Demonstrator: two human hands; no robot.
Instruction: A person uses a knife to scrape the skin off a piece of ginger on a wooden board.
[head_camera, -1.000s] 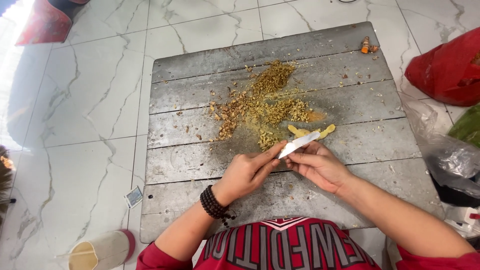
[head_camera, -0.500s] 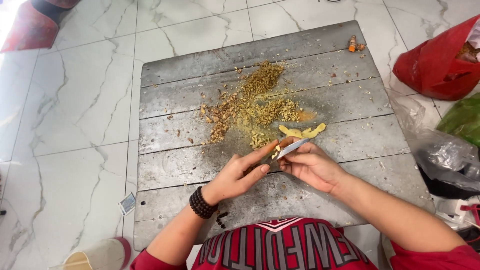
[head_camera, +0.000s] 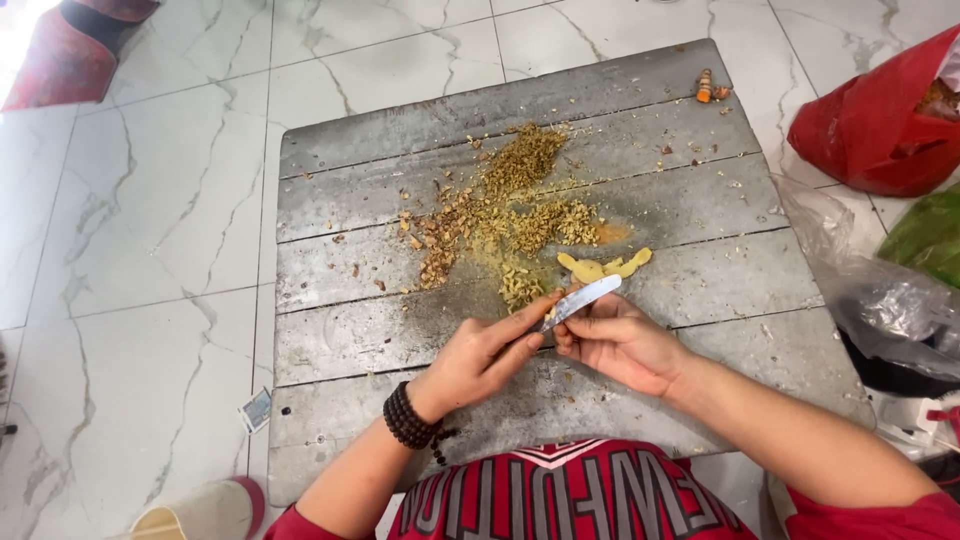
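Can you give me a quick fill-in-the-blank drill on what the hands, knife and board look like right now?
1. The right hand holds a small ____ with a shiny metal blade.
2. The left hand wears a bracelet of dark ____ at the wrist.
3. Brown peelings lie heaped on a grey ____ board.
4. Peeled yellow pieces lie just ____ the blade's tip.

Missing words: knife; beads; wooden; beyond

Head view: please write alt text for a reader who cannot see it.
Two bare hands meet over a grey wooden board on a white marble floor: the right hand holds a small silver knife, the left hand touching it. Beyond lie peeled yellow root pieces and a brown peel pile.
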